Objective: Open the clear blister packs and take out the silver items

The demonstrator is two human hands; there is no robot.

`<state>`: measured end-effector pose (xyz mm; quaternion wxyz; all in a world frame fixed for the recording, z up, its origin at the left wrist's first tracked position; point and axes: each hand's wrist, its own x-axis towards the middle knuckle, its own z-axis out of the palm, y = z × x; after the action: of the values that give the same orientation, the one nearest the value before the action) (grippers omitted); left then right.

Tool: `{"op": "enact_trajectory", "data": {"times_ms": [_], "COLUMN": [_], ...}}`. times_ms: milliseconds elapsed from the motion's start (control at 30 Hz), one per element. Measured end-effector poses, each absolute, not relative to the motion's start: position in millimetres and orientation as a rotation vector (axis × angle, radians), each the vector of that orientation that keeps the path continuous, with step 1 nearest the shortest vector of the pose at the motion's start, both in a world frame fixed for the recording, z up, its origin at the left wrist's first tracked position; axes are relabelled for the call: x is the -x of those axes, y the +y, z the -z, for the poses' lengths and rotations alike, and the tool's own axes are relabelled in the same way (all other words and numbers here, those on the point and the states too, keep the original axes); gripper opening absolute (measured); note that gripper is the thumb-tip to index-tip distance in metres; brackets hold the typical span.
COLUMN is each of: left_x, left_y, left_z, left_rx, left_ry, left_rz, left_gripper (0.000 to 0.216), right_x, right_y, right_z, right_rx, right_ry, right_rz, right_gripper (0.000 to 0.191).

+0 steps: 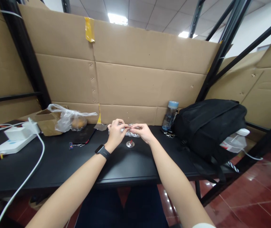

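Both my hands are stretched out over the far middle of the black table [61,161]. My left hand [116,130], with a black watch on its wrist, and my right hand [142,130] are closed in a pinch around small shiny metal pieces [129,129], held between them just above the tabletop. More of these silvery pieces lie under the hands. A small round metal disc with a red centre [130,144] sits on the table just in front of my hands.
A black backpack [209,126] fills the table's right end, with a blue-capped water bottle [170,115] beside it. At the left are a white power strip with a cable [14,142], a cardboard box, a plastic bag [71,119], a dark phone and a keyring [75,145]. Cardboard walls stand behind.
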<state>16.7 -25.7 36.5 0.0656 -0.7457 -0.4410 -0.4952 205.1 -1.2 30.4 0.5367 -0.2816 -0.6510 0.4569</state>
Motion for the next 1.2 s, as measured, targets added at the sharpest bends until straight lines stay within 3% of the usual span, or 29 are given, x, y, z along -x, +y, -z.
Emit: {"op": "enact_trajectory", "data": {"times_ms": [367, 667, 833, 1200], "left_x": [-16.2, -12.7, -7.6, 3.9], "left_y": [-22.7, -19.4, -16.2, -7.5], "left_z": [-33.0, -34.2, -37.4, -24.6], "left_rx": [2.301, 2.428, 2.550, 2.779], "left_ry": [-1.332, -1.175, -1.149, -1.154], "left_rz": [1.448, 1.497, 1.620, 1.029], "left_gripper": [0.011, 0.008, 0.023, 0.030], "right_x": [-209.9, -209.9, -210.6, -217.0], "right_y": [3.1, 5.6, 4.9, 9.0], "right_z": [-28.0, -24.1, -27.1, -29.0], "right_rx": [0.733, 0.717, 0.749, 0.808], "right_ry": [-1.628, -1.602, -1.651, -1.831], "right_rz": [-1.055, -1.136, -1.103, -0.828], "right_gripper": [0.030, 0.019, 0.018, 0.007]}}
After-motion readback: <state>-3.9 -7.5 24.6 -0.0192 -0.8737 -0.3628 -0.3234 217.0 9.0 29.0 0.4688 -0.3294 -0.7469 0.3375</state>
